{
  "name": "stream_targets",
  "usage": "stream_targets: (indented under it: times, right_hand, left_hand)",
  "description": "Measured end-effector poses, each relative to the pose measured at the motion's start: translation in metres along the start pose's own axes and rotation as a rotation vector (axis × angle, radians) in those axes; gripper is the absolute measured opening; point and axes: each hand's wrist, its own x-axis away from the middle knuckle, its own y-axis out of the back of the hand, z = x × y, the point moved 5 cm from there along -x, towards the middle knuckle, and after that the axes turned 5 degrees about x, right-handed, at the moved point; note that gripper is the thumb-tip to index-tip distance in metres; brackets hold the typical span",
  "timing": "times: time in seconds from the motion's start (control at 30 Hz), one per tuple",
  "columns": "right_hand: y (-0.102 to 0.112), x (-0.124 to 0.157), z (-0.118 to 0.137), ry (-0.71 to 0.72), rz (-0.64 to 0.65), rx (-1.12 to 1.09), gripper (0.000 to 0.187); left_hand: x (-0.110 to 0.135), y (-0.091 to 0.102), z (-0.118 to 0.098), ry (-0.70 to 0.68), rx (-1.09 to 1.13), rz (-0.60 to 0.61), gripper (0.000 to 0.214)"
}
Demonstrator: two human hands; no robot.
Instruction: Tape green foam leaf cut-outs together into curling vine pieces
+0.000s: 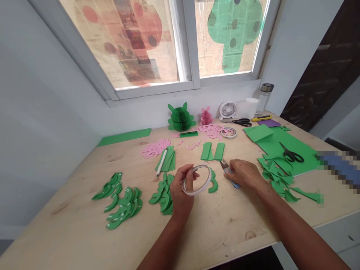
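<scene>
My left hand (180, 189) is closed on a thin roll of double-sided tape (197, 180), held upright just above the wooden table (84, 232). My right hand (244, 173) rests on the table with its fingers curled over small blue-handled snips (228, 172), whose blades point left. A green curved paper piece (213, 183) lies between the two hands. Piles of green crescent cut-outs (163, 195) lie left of my left hand, with further green crescent piles (120, 204) beyond them.
Green paper sheets and scraps (277, 170) with black scissors (292, 154) lie at right. Folded green strips (212, 151), a white pen (161, 162), pink cut-outs (154, 148), another tape roll (228, 132), paper honeycomb figures (180, 118), a small fan (227, 110) and a bottle (264, 98) stand farther back.
</scene>
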Motion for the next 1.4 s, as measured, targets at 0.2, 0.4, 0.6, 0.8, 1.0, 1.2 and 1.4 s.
stream_targets:
  times: [0.2,0.4,0.6,0.8,1.0,1.2,1.4]
  right_hand:
    - [-0.001,-0.001,-0.005,-0.042,0.046,-0.056,0.017]
    - [0.003,-0.004,-0.022,-0.017,0.038,-0.294,0.013]
    - [0.010,0.006,0.000,0.250,0.159,-1.105,0.024]
    - [0.009,0.011,0.032,0.307,0.153,-1.365,0.034]
    - [-0.001,0.010,0.041,0.181,0.151,-1.574,0.029]
    - [0.004,0.014,0.043,0.203,0.158,-1.631,0.040]
    - [0.003,0.014,0.044,0.190,0.117,-1.572,0.045]
  left_hand:
    - [0.000,0.001,-0.001,0.016,0.046,-0.024,0.022]
    - [-0.003,-0.003,0.001,0.123,0.150,0.030,0.021]
    - [-0.004,-0.009,0.012,0.390,0.385,0.079,0.028]
    - [-0.003,-0.011,0.015,0.514,0.467,0.064,0.028]
    - [-0.003,-0.010,0.020,0.568,0.553,0.057,0.028]
    - [-0.001,-0.012,0.018,0.559,0.557,0.058,0.024]
    - [-0.002,-0.012,0.013,0.464,0.486,0.048,0.022]
